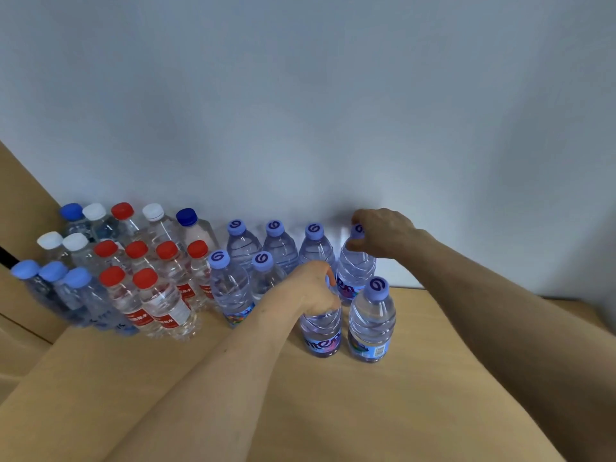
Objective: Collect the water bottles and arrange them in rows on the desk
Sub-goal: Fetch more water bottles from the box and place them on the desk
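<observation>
Evidently both hands are working at the open end of the rows. The left hand (316, 290) is curled over the cap and neck of a lavender-capped bottle (320, 331), holding it upright on the surface (416, 395). A top grip like this probably lets it slide in close without knocking its neighbours. Just beyond it, the right hand (383, 233) pinches the cap of a second bottle (356, 268) with its fingertips, close to the wall (300, 95), apparently to line it up as the next one in the far row. A free bottle (371, 320) stands just right of the left hand's one, and neither hand touches it. Left of the hands, five matching bottles (240, 245) already stand in two rows. Farther left is a packed block of red-capped bottles (156, 305), with white- and blue-capped bottles (75, 242) behind and beside it. I judge the arranging well along, with the rows being extended rightward.
</observation>
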Demonstrator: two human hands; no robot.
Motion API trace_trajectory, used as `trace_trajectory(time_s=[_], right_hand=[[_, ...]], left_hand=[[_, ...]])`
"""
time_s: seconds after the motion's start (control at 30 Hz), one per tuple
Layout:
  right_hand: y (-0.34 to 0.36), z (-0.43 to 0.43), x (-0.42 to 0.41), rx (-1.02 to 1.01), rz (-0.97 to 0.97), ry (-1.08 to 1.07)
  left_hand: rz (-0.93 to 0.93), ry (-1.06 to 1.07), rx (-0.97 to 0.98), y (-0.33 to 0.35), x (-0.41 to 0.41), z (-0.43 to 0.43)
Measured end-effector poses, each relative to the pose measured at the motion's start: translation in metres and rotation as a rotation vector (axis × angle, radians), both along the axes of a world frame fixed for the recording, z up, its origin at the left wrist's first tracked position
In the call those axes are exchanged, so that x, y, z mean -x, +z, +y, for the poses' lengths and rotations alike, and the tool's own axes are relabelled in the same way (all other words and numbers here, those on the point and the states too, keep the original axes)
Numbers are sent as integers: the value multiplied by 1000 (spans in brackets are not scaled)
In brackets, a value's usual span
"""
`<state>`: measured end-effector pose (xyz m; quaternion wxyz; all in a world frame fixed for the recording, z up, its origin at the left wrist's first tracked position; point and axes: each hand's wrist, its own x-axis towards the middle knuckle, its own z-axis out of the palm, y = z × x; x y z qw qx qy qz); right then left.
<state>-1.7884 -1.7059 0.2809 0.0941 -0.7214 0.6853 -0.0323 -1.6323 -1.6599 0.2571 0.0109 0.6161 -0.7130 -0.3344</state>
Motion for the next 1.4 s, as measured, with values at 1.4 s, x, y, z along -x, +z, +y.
trace_trajectory(time_s=[1.4], right_hand=[[9,60,3,-281,-9,87]], left_hand=[[-554,-383,162,25,9,-15]])
